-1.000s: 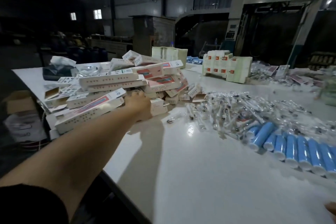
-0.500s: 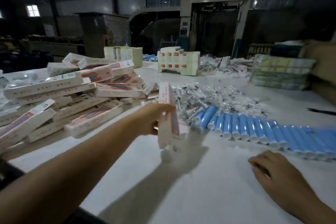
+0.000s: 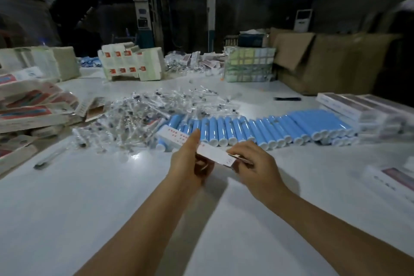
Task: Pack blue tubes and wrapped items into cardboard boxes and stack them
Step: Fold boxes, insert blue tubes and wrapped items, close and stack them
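Above the white table (image 3: 112, 204) I hold a long white cardboard box (image 3: 210, 151) with red print. My left hand (image 3: 190, 163) grips its middle, thumb on top. My right hand (image 3: 253, 163) pinches the flap at its near end. Just beyond lies a row of several blue tubes (image 3: 257, 127) with white caps, side by side. To their left spreads a heap of clear-wrapped items (image 3: 143, 116). A pile of more long boxes (image 3: 29, 107) sits at the far left.
Packed boxes (image 3: 363, 110) are stacked at the right edge. Flat box bundles (image 3: 132, 65), a strapped pack (image 3: 248, 65) and a big brown carton (image 3: 336, 60) stand at the back. A pen (image 3: 48, 160) lies at left, a dark tool (image 3: 286, 98) at the back right.
My left hand brought the box from the left pile to the middle, in front of the tubes. My right hand rose from the table and took hold of the box's end flap.
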